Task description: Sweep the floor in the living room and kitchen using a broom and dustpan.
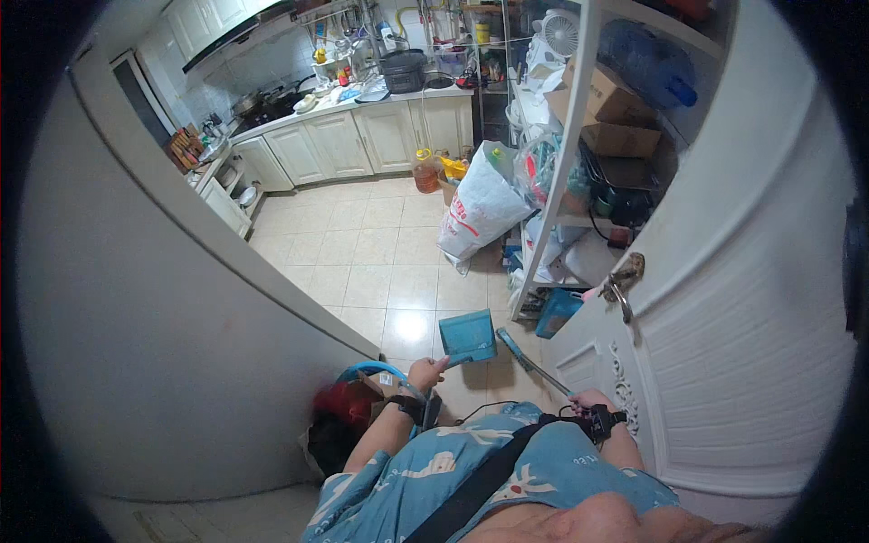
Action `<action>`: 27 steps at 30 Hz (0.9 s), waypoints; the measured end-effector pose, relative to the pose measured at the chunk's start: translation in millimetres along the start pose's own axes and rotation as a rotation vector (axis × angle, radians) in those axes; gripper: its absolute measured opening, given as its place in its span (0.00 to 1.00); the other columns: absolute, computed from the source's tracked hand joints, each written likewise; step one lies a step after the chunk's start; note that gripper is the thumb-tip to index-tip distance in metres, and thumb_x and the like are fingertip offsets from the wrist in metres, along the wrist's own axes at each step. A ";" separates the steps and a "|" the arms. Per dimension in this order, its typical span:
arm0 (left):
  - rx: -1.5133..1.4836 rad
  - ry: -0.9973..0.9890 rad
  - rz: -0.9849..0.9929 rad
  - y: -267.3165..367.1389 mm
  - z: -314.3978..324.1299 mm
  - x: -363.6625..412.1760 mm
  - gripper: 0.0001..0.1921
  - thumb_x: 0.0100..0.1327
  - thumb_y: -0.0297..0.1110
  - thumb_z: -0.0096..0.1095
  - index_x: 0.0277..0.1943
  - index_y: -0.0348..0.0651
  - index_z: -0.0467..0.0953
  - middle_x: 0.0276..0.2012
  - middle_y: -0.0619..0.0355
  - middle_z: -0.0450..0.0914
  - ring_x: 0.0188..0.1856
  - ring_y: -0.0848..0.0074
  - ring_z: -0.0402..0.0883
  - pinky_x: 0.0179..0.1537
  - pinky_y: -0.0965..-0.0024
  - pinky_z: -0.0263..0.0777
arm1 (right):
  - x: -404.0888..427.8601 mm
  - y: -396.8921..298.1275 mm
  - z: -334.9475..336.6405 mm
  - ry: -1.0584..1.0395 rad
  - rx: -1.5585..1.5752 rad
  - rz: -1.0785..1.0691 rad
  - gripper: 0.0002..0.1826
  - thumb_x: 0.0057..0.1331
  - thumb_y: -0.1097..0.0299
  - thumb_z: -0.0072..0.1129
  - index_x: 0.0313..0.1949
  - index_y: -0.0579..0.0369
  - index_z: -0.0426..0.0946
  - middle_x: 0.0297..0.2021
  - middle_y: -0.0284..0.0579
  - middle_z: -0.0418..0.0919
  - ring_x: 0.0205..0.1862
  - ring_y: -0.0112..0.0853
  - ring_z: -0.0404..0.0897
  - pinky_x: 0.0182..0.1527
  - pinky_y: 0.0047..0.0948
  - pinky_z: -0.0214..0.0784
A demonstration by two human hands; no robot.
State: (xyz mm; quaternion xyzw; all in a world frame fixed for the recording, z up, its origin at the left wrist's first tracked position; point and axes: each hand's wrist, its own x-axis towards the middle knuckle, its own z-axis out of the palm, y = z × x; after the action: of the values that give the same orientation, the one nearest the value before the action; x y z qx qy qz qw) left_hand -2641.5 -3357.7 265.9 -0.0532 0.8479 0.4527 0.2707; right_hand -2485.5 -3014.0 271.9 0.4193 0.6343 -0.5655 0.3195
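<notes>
My left hand (426, 374) grips the short handle of a teal plastic dustpan (468, 336), whose pan hangs in front of me over the tiled floor. To the right, my right hand (589, 402) is closed around the handle of a small broom (527, 360). The broom's teal head points forward, just right of the dustpan and apart from it. Dark straps are on both wrists. A blue hoop-shaped rim (373, 366) lies close by my left forearm; what it belongs to is partly hidden.
An open white door (719, 339) with a metal handle stands at right, a wall (204, 326) at left. Beyond are a shelving rack (558, 183), a large white sack (481, 203), a bottle of reddish liquid (426, 175) and kitchen cabinets (339, 146). A cardboard box (385, 384) sits beside my left forearm.
</notes>
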 end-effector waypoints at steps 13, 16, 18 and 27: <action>-0.208 0.180 -0.127 30.9 -73.5 93.2 0.23 0.49 0.52 0.47 0.22 0.34 0.68 0.16 0.54 0.72 0.18 0.76 0.73 0.19 0.77 0.64 | 100.4 -177.1 10.9 -0.092 0.034 -0.039 0.06 0.52 0.71 0.45 0.22 0.60 0.64 0.11 0.38 0.63 0.10 0.23 0.61 0.11 0.19 0.55; -0.210 0.216 -0.170 42.6 -88.3 101.5 0.23 0.49 0.51 0.48 0.22 0.34 0.68 0.16 0.55 0.72 0.18 0.76 0.73 0.18 0.78 0.64 | 112.3 -201.2 15.2 -0.096 -0.020 -0.011 0.06 0.53 0.71 0.44 0.21 0.58 0.64 0.11 0.37 0.63 0.10 0.22 0.60 0.12 0.18 0.55; -0.262 0.273 -0.128 38.4 -100.8 118.9 0.22 0.49 0.50 0.48 0.22 0.33 0.68 0.16 0.55 0.71 0.18 0.77 0.73 0.17 0.78 0.63 | 117.9 -215.9 17.4 -0.132 -0.047 -0.014 0.06 0.54 0.71 0.43 0.22 0.58 0.63 0.11 0.36 0.63 0.10 0.22 0.60 0.12 0.18 0.54; -0.315 0.298 -0.153 36.4 -157.8 202.4 0.23 0.49 0.51 0.47 0.20 0.33 0.67 0.14 0.56 0.69 0.14 0.77 0.70 0.13 0.78 0.61 | 127.3 -229.2 17.6 -0.060 -0.018 -0.015 0.08 0.54 0.70 0.43 0.19 0.59 0.63 0.11 0.36 0.63 0.10 0.21 0.59 0.12 0.20 0.52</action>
State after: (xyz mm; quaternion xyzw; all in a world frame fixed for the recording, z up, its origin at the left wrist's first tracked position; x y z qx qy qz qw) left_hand -2890.2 -3430.8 260.1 -0.2252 0.7908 0.5449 0.1645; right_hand -2748.1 -3011.6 260.1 0.3943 0.6328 -0.5744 0.3379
